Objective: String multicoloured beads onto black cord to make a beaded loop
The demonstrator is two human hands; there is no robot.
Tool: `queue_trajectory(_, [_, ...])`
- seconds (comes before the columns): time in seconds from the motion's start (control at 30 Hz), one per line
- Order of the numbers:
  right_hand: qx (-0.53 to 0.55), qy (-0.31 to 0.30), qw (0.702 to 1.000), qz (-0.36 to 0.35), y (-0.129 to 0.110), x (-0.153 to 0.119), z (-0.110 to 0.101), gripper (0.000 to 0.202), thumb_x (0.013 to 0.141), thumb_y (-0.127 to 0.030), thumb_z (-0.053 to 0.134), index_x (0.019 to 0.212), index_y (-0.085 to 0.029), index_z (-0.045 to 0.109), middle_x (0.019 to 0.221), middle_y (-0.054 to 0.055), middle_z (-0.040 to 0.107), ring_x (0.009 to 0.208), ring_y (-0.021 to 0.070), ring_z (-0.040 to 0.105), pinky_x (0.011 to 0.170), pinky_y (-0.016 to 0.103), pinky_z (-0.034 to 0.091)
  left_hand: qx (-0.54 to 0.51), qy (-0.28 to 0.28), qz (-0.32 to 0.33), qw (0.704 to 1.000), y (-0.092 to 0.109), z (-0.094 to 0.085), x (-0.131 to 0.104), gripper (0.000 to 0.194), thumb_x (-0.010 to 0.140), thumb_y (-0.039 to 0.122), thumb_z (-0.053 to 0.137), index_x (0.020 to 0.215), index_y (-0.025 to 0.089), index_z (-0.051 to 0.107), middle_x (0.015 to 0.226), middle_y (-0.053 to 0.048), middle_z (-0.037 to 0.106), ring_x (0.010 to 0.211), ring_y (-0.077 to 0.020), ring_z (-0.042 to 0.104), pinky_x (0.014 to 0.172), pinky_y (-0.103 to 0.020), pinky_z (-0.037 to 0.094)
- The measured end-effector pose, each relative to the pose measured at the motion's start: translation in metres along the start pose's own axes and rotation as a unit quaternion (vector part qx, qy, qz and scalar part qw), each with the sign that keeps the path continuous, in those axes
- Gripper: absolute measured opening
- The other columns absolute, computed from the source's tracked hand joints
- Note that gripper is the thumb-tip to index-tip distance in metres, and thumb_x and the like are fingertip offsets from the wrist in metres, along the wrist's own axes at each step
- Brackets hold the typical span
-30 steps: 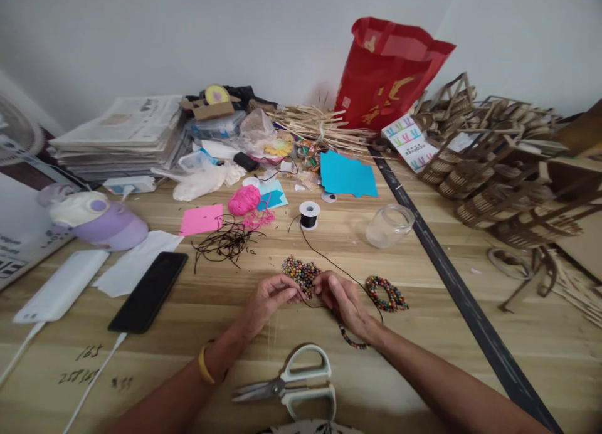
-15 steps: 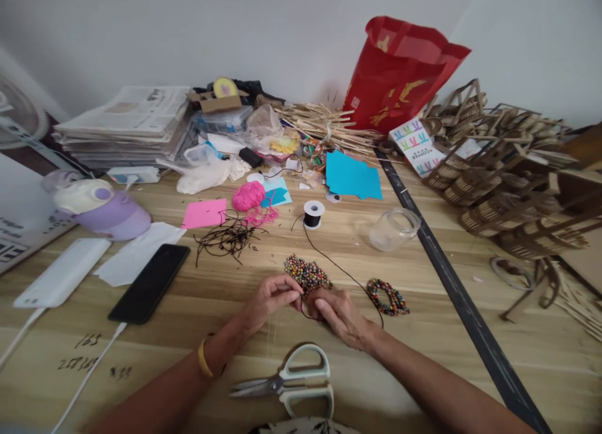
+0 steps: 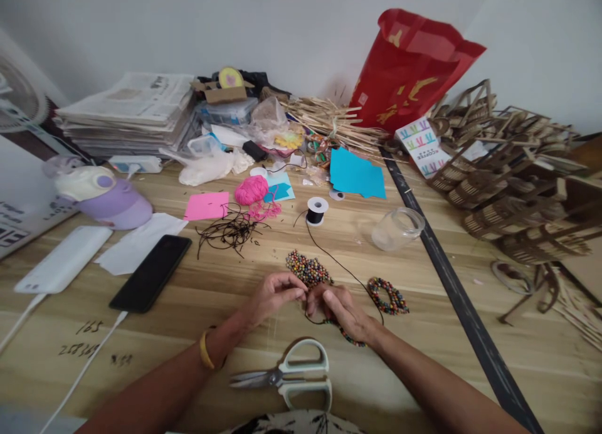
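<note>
Two bare hands meet over a wooden table (image 3: 263,399) in the head view; the left hand (image 3: 277,296) has thumb and forefinger pinched together on a black cord (image 3: 339,263), close beside the right fingertips; the right hand (image 3: 342,308) is curled, its thumb against its bent fingers, and whether it grips a bead or the cord I cannot tell; the cord dips in a small loop between the hands and runs to a short row of strung beads (image 3: 352,339), partly hidden under the right hand and showing just below its palm.

Just beyond both hands lies a heap of loose multicoloured beads (image 3: 308,268); farther beyond them stands a white spool (image 3: 318,206), with cord trailing from it down past the right side of the right hand; near that hand, to its right, sits a finished-looking ring of beads (image 3: 388,296); a glass jar (image 3: 397,228) lies farther off beyond it.

Nearer the body than the hands are pale-handled scissors (image 3: 286,374), blades pointing left; beyond the left hand and leftward lies a tangle of black cord pieces (image 3: 230,230), with pink yarn (image 3: 251,189) behind it; well left of that hand rests a dark phone (image 3: 151,274).
</note>
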State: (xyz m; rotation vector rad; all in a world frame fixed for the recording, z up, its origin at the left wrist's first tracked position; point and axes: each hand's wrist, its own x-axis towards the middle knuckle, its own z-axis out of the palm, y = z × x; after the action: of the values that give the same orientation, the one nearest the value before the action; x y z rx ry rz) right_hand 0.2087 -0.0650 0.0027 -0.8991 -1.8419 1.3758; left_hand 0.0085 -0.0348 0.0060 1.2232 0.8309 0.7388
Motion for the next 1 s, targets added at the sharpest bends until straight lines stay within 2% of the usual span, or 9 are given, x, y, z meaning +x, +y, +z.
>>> queue_trajectory(0.13, [-0.003, 0.02, 1.0, 0.018, 0.003, 0.0, 0.0, 0.057, 0.095, -0.057, 0.025, 0.085, -0.014, 0.061, 0.073, 0.005, 0.061, 0.059, 0.0122, 0.052, 0.052, 0.022, 0.041, 0.026, -0.014, 0.017, 0.999, -0.002, 0.001, 0.001, 0.018, 0.073, 0.03, 0.069, 0.076, 0.012, 0.07, 0.071, -0.005, 0.068, 0.068, -0.0148, 0.061, 0.067, -0.025, 0.047])
queue_trajectory(0.3, [0.021, 0.049, 0.998, 0.027, 0.002, 0.001, 0.004, 0.036, 0.085, -0.051, 0.056, 0.093, -0.016, 0.057, 0.066, 0.0, 0.057, 0.058, 0.0115, 0.05, 0.053, 0.022, 0.041, 0.076, -0.013, 0.094, 0.993, -0.006, 0.003, 0.0, 0.014, 0.075, 0.028, 0.069, 0.078, 0.015, 0.073, 0.079, -0.006, 0.069, 0.077, -0.0167, 0.061, 0.073, -0.027, 0.046])
queue_trajectory(0.4, [0.016, 0.063, 0.998, 0.026, 0.003, 0.002, 0.006, 0.031, 0.079, -0.045, 0.067, 0.09, -0.018, 0.056, 0.064, -0.002, 0.056, 0.056, 0.0103, 0.049, 0.052, 0.021, 0.041, 0.101, -0.013, 0.119, 0.988, -0.008, 0.004, 0.0, 0.013, 0.075, 0.029, 0.069, 0.078, 0.017, 0.074, 0.079, -0.006, 0.067, 0.076, -0.0164, 0.06, 0.073, -0.027, 0.045])
queue_trajectory(0.63, [0.014, 0.077, 0.996, 0.037, 0.011, 0.002, 0.009, 0.022, 0.082, -0.037, 0.064, 0.086, -0.017, 0.055, 0.066, -0.002, 0.055, 0.059, 0.0103, 0.049, 0.053, 0.021, 0.042, 0.122, -0.018, 0.126, 0.984, -0.008, 0.006, 0.0, 0.015, 0.077, 0.028, 0.067, 0.08, 0.016, 0.075, 0.077, -0.007, 0.066, 0.074, -0.0164, 0.059, 0.07, -0.027, 0.045])
queue_trajectory(1.0, [0.041, 0.063, 0.995, 0.069, 0.018, 0.002, 0.009, 0.024, 0.083, -0.039, 0.063, 0.083, -0.016, 0.057, 0.06, -0.003, 0.053, 0.052, 0.0087, 0.047, 0.049, 0.021, 0.038, 0.132, 0.039, 0.079, 0.987, -0.007, 0.006, -0.001, 0.012, 0.075, 0.024, 0.065, 0.076, 0.014, 0.071, 0.074, -0.006, 0.069, 0.072, -0.0163, 0.06, 0.067, -0.025, 0.044])
